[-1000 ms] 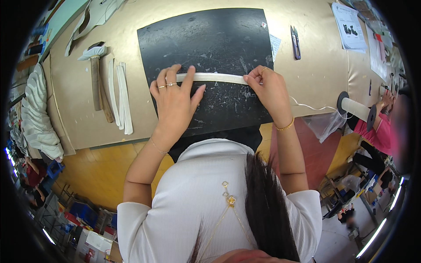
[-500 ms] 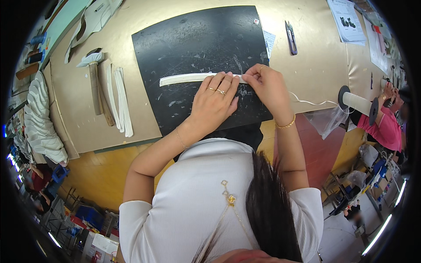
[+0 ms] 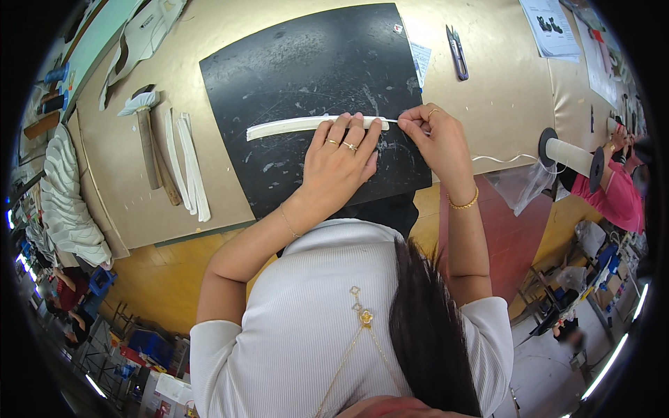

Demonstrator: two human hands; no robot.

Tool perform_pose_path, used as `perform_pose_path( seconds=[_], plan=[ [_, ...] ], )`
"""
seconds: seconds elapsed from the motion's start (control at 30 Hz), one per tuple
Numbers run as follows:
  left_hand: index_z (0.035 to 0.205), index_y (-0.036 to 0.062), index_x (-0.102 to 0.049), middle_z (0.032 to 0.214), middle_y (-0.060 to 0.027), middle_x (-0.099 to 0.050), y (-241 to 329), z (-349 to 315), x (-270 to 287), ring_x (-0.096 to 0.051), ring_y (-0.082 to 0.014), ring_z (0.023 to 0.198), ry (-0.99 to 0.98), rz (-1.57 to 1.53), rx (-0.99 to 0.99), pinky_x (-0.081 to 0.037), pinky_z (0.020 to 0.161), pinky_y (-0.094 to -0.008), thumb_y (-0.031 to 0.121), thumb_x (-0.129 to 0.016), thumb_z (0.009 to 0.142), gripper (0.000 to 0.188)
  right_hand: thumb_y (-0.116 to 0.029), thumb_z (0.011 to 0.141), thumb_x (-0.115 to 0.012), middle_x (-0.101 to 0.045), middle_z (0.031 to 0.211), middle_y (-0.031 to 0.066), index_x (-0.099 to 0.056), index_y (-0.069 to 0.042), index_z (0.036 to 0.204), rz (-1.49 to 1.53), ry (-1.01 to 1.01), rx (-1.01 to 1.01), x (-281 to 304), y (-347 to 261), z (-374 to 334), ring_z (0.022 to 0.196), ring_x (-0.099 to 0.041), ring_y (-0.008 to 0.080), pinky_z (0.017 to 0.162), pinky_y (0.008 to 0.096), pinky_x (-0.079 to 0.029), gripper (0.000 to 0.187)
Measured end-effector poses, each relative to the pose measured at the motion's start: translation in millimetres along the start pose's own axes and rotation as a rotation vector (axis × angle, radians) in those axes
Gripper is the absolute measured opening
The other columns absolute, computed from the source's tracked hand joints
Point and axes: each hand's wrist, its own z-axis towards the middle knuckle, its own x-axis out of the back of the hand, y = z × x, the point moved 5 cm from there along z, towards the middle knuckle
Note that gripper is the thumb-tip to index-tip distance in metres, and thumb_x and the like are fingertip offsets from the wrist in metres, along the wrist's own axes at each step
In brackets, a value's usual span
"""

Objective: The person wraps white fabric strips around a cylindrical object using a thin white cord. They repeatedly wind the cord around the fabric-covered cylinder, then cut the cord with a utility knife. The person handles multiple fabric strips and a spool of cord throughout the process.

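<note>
A narrow off-white strip lies crosswise on the black mat. My left hand rests on its right half, fingers stretched out and pressing it flat against the mat. Just past the strip's right end, my right hand pinches a thin white cord between thumb and forefinger. A short taut length of that cord shows between the strip's end and my fingertips. From behind my right wrist, the cord runs on toward a spool with dark flanges at the table's right edge.
Left of the mat lie a hammer with a white-wrapped head and several off-white strips. Thread snips and printed sheets lie beyond my right hand. Stacked white pieces line the left edge. A pink-sleeved person is at the right.
My right hand has moved slightly right, away from the strip's end, drawing the cord out straight. My left hand stays on the strip. The whole view has shifted a little.
</note>
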Motion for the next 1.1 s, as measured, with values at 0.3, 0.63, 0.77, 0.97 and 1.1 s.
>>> perform_pose_path(
  seconds=[0.3, 0.63, 0.77, 0.97, 1.1],
  plan=[
    [0.138, 0.0135, -0.061, 0.129, -0.0135, -0.060, 2.5, 1.8, 1.4, -0.054, -0.0299, 0.124, -0.031, 0.037, 0.006, -0.042, 0.106, -0.0450, 0.027, -0.075, 0.085, 0.057, -0.008, 0.088, -0.074, -0.068, 0.085, 0.0125, -0.072, 0.002, 0.093, 0.019, 0.018, 0.019, 1.8, -5.9, -4.6, 0.072, -0.068, 0.0220, 0.067, 0.0323, -0.053, 0.010],
    [0.124, 0.0080, -0.064, 0.122, -0.0128, -0.065, -6.8, 6.3, 10.0, -0.059, -0.0311, 0.118, -0.011, -0.199, 0.075, -0.044, 0.103, -0.0448, 0.019, -0.076, 0.084, 0.043, -0.004, 0.090, -0.072, -0.063, 0.087, 0.0102, -0.074, -0.001, 0.101, 0.025, 0.020, 0.110, -1.8, -5.5, -14.7, 0.071, -0.064, 0.0216, 0.066, 0.0325, -0.051, 0.012],
    [0.113, 0.0059, -0.064, 0.115, -0.0119, -0.066, -19.9, 2.4, 14.2, -0.061, -0.0314, 0.113, 0.101, -0.455, 0.166, -0.044, 0.101, -0.0445, 0.011, -0.076, 0.085, 0.031, -0.004, 0.090, -0.071, -0.063, 0.088, 0.0102, -0.073, -0.001, 0.102, 0.024, 0.036, 0.118, -2.1, -6.3, -14.8, 0.071, -0.064, 0.0217, 0.066, 0.0324, -0.051, 0.012],
    [0.099, 0.0038, -0.070, 0.110, -0.0112, -0.067, -27.4, 4.0, 10.7, -0.061, -0.0301, 0.106, 0.139, -0.593, 0.279, -0.046, 0.097, -0.0410, 0.009, -0.076, 0.086, 0.015, -0.003, 0.090, -0.071, -0.063, 0.087, 0.0098, -0.073, -0.001, 0.102, 0.027, 0.045, 0.123, -2.9, -9.9, -13.8, 0.070, -0.064, 0.0222, 0.066, 0.0328, -0.051, 0.013],
    [0.105, 0.0042, -0.072, 0.111, -0.0103, -0.067, -26.5, 4.5, 11.1, -0.061, -0.0291, 0.104, 0.164, -0.513, 0.207, -0.046, 0.095, -0.0403, 0.011, -0.076, 0.087, 0.020, -0.004, 0.090, -0.071, -0.063, 0.087, 0.0100, -0.074, -0.001, 0.102, 0.003, 0.040, 0.105, -3.6, -9.1, -13.7, 0.070, -0.064, 0.0231, 0.066, 0.0332, -0.050, 0.013]
  ],
)
